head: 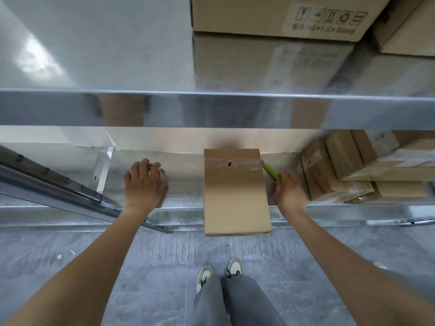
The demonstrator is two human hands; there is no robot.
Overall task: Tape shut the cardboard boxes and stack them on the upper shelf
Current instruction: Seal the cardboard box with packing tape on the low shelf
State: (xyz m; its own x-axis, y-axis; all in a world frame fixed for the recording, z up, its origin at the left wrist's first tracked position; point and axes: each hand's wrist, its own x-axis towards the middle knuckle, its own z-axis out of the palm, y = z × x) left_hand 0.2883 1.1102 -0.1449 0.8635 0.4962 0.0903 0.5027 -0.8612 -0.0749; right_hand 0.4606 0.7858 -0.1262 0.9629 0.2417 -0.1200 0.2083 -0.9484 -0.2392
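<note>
Head view: small cardboard box point(235, 194) lies on the lower metal shelf point(183, 196), near end hanging past the shelf's front edge, clear tape strip across its far end. Landmark = this box. Left of it, apart: left hand point(144, 182), fingers curled down over a tape roll point(153, 167) resting on the shelf, roll mostly hidden under the hand. Just right of the box: right hand point(288, 191), fingers wrapped around a green utility knife point(271, 171), tip pointing at the box's far right corner, contact unclear. Further right of the box: pile of taped cardboard boxes point(339, 170) on the same shelf, some tilted. Above the box: upper shelf point(94, 67) with large stacked boxes point(270, 38) at its right part. Below the box: grey floor point(94, 267), person's grey trousers and light shoes point(220, 272).
</note>
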